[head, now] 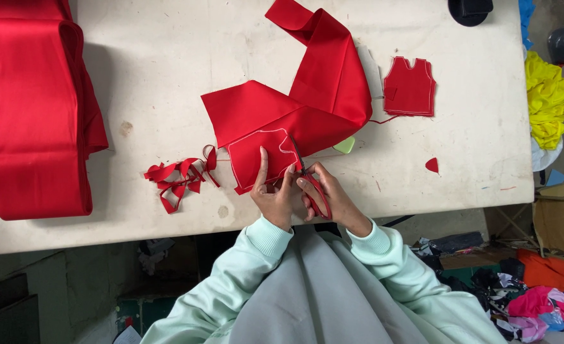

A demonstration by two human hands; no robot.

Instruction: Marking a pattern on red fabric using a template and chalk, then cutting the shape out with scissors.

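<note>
A piece of red fabric lies folded on the pale table, with a small garment outline drawn on it in white chalk. My left hand presses flat on the marked part near the table's front edge. My right hand grips red-handled scissors, whose blades point up into the fabric along the outline's right side. A cut-out red vest-shaped piece lies to the right. Both arms wear pale mint sleeves.
A pile of red trimmings sits left of my hands. A thick folded stack of red cloth fills the table's left end. A small red scrap, a green chalk piece, and mixed cloth heaps lie right.
</note>
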